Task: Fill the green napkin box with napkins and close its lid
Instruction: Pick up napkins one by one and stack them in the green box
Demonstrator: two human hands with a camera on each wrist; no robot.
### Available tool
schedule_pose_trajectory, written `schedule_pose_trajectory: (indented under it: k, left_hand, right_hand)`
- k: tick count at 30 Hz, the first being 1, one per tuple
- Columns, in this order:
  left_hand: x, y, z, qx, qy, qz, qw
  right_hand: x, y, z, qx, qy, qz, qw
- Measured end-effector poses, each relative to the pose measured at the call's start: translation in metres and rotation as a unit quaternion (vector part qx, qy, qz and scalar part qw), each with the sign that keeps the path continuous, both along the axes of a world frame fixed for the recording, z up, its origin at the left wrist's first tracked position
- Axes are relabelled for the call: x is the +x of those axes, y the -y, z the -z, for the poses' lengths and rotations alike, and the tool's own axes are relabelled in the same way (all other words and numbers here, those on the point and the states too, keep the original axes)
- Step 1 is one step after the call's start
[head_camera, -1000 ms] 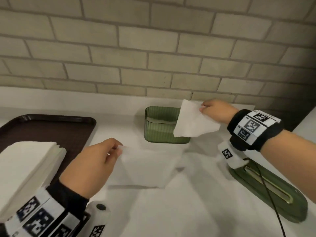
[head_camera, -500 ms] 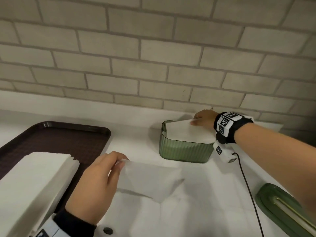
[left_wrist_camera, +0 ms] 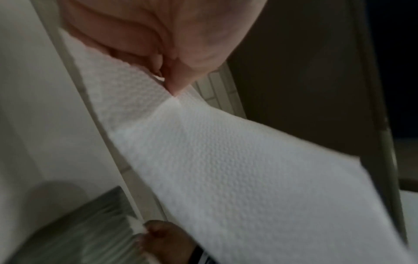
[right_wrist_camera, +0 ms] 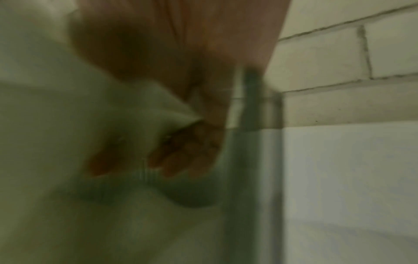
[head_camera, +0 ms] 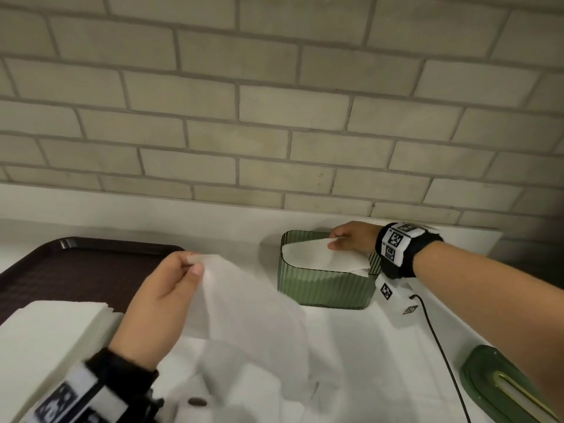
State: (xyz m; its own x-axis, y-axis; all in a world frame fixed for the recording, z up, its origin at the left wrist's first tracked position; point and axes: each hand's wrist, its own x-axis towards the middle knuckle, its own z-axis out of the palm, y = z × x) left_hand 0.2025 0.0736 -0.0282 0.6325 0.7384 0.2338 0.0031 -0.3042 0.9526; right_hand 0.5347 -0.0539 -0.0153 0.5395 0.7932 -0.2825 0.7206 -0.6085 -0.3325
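Note:
The ribbed green napkin box [head_camera: 323, 288] stands open on the white counter near the wall. My right hand [head_camera: 348, 239] is over its back rim and pinches a white napkin [head_camera: 317, 257] that lies across the box's opening. My left hand [head_camera: 171, 288] pinches the corner of a second napkin [head_camera: 253, 325], lifted off the counter and hanging down in front of the box. In the left wrist view the thumb and fingers [left_wrist_camera: 158, 59] pinch that embossed napkin [left_wrist_camera: 226, 160]. The box's green lid [head_camera: 500, 389] lies on the counter at the lower right.
A stack of white napkins [head_camera: 48, 337] sits on a dark brown tray [head_camera: 76, 270] at the left. A black cable [head_camera: 439, 346] runs from my right wrist across the counter. A brick wall [head_camera: 274, 117] rises behind the box.
My right hand has lowered its napkin from above the box onto the opening. My left hand has raised the second napkin off the counter and toward the box.

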Motion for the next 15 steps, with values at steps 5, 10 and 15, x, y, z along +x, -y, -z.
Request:
schedule_pose_trajectory:
  k: [5, 10, 15]
  left_hand:
    - [0.067, -0.024, -0.023, -0.084, -0.051, 0.028, 0.995]
    - [0.127, -0.026, -0.042, -0.141, -0.098, 0.015, 0.985]
    - [0.165, -0.031, -0.032, -0.173, -0.124, 0.005, 0.977]
  right_hand:
    - [-0.007, 0.003, 0.006, 0.001, 0.068, -0.041, 0.997]
    - [-0.002, 0.014, 0.000, 0.024, 0.109, -0.056, 0.992]
    - [-0.007, 0.025, -0.022, -0.015, 0.065, -0.034, 0.997]
